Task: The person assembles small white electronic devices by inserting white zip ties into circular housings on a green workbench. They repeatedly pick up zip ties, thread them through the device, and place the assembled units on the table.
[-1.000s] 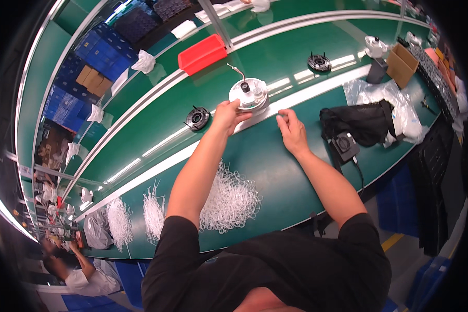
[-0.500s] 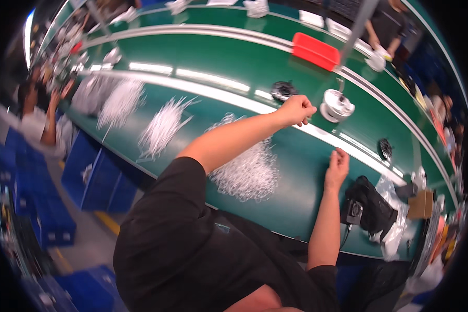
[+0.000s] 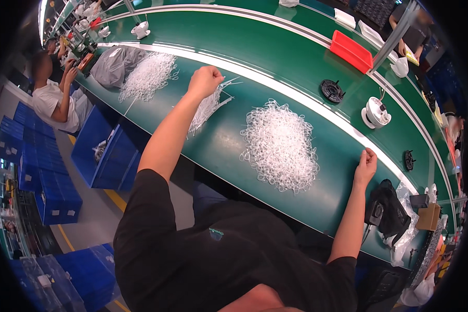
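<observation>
My left hand (image 3: 206, 82) is over a small bundle of straight, thin white strips (image 3: 209, 110) that look like cable ties. Its fingers are pinched together, and a tiny white bit shows at the tips, too small to name. To the right, my right hand (image 3: 366, 165) hovers by the table's far edge with thumb and fingers closed; whatever they hold, if anything, is hidden. Between the hands lies a wide heap of small white loops (image 3: 281, 145). Past the right hand, a round white fixture (image 3: 375, 113) and a black ribbed ring (image 3: 332, 91) sit on the green belt.
Another white strip pile (image 3: 151, 75) and a grey plastic bag (image 3: 113, 66) lie at far left, near a seated co-worker (image 3: 52, 99). Black bag (image 3: 389, 213) and cardboard box (image 3: 428, 216) are at right. A red tray (image 3: 351, 51) stands beyond; blue crates (image 3: 106, 156) stand left.
My left hand has moved left, from near the belt edge by the black ring to the straight white strips. The view has turned left. My right hand stays near the table's far edge.
</observation>
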Action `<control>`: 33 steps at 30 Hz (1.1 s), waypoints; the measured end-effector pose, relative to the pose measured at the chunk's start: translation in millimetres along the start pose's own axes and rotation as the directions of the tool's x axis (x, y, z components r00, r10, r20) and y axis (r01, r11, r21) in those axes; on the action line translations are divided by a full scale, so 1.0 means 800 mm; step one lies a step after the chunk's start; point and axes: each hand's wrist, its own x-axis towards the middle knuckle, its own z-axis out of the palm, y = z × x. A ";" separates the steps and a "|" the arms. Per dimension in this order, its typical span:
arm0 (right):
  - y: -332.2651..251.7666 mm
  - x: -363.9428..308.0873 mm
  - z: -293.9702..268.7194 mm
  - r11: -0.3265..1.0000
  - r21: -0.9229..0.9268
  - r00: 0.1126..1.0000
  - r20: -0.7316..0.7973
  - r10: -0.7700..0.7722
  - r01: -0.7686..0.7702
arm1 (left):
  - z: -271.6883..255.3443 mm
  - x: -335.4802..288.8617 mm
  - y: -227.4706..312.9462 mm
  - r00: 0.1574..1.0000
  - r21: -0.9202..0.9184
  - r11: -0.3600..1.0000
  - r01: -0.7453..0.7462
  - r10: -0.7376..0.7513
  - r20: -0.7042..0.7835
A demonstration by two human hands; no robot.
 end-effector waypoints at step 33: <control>0.007 -0.001 -0.016 0.997 0.041 0.998 -0.025 0.062 -0.061 | 0.006 -0.008 0.079 0.970 -0.450 0.864 -0.228 0.161 -0.183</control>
